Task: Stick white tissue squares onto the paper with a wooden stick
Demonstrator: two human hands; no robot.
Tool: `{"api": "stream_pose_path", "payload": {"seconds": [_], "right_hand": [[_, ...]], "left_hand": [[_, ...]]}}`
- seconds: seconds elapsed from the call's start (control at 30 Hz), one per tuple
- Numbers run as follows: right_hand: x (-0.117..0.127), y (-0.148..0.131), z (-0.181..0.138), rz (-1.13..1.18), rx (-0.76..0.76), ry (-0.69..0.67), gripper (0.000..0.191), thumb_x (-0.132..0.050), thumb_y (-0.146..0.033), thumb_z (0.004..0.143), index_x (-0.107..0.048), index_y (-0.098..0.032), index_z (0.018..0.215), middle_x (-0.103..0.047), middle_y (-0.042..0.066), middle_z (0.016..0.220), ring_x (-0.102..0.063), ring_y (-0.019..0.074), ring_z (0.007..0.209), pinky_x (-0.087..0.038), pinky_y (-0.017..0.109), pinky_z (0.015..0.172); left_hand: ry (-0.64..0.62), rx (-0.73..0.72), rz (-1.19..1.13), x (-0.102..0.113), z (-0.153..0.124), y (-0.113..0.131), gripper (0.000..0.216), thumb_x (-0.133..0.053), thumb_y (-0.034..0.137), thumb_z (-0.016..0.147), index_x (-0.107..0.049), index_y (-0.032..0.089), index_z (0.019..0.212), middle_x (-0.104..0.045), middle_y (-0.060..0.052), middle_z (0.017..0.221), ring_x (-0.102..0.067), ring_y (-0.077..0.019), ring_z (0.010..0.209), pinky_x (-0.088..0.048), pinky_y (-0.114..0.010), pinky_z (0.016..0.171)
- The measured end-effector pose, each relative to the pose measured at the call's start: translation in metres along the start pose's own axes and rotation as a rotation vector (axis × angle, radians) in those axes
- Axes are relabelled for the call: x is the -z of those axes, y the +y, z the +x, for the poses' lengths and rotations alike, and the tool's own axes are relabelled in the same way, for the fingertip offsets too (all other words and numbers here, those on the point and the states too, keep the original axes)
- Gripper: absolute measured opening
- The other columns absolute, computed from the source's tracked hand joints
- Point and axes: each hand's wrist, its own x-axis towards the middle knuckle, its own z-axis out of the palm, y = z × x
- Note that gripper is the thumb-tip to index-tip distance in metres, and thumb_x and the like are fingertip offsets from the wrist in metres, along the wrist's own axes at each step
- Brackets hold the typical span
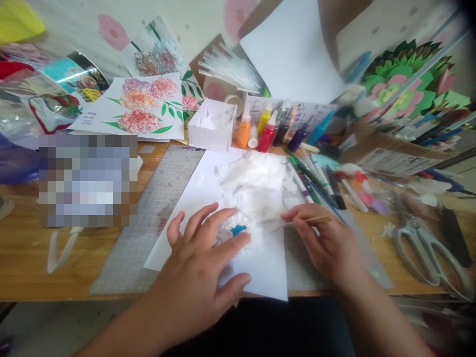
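My left hand (204,258) is open, fingers spread over a white paper sheet (174,238). Its index finger lies beside a small white frilly shape with a blue patch (238,230), partly covered by the fingers. In my right hand (329,243), closed in a pinch, is a thin wooden stick (314,220) pointing left towards the white shape; its far tip is blurred. Just beyond both hands, a pile of thin white pieces (256,173) covers the upper part of the sheet. I cannot make out whether they are tissue or cotton.
A grey cutting mat (126,258) lies under the sheet. Behind stand a white box (211,126) and several paint bottles, including a red one (267,134). Pens (316,173) lie to the right, with large scissors (427,253) further out. A blurred-out object (89,181) is at left.
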Motion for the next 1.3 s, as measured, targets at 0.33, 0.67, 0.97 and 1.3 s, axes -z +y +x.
{"api": "stream_pose_path", "payload": {"seconds": [0.33, 0.67, 0.97, 1.3], "right_hand": [[0.000, -0.002, 0.000, -0.004, -0.172, 0.138, 0.018, -0.048, -0.027, 0.093, -0.064, -0.021, 0.088, -0.070, 0.004, 0.088, -0.068, 0.0176, 0.079, -0.053, 0.030, 0.067], [0.001, 0.006, -0.003, 0.367, -0.408, 0.124, 0.022, -0.052, -0.037, 0.092, -0.063, -0.019, 0.087, -0.069, 0.006, 0.082, -0.070, 0.0193, 0.073, -0.060, 0.035, 0.067], [0.008, 0.008, 0.000, 0.519, -0.395, 0.126, 0.021, -0.052, -0.034, 0.092, -0.062, -0.018, 0.085, -0.068, 0.005, 0.080, -0.070, 0.0179, 0.067, -0.061, 0.033, 0.062], [0.014, -0.008, 0.000, 0.203, -0.124, -0.013, 0.009, -0.051, -0.025, 0.092, -0.059, -0.022, 0.090, -0.069, 0.004, 0.092, -0.068, 0.0183, 0.086, -0.055, 0.032, 0.072]], "left_hand": [[0.014, -0.022, -0.010, 0.001, -0.003, 0.001, 0.040, -0.061, 0.028, 0.077, -0.059, 0.033, 0.116, -0.040, -0.005, 0.142, -0.031, -0.0363, 0.130, -0.014, -0.064, 0.102], [0.029, 0.011, -0.080, 0.001, -0.005, 0.001, 0.034, -0.059, 0.032, 0.081, -0.060, 0.034, 0.115, -0.044, -0.003, 0.141, -0.031, -0.0333, 0.132, -0.011, -0.062, 0.105], [0.050, 0.017, -0.126, -0.002, -0.004, -0.001, 0.031, -0.057, 0.040, 0.083, -0.061, 0.035, 0.114, -0.046, -0.002, 0.139, -0.033, -0.0320, 0.132, -0.009, -0.061, 0.106], [0.049, 0.012, -0.129, 0.000, -0.007, -0.001, 0.032, -0.058, 0.042, 0.083, -0.061, 0.035, 0.114, -0.047, -0.002, 0.139, -0.032, -0.0321, 0.132, -0.009, -0.060, 0.106]]}}
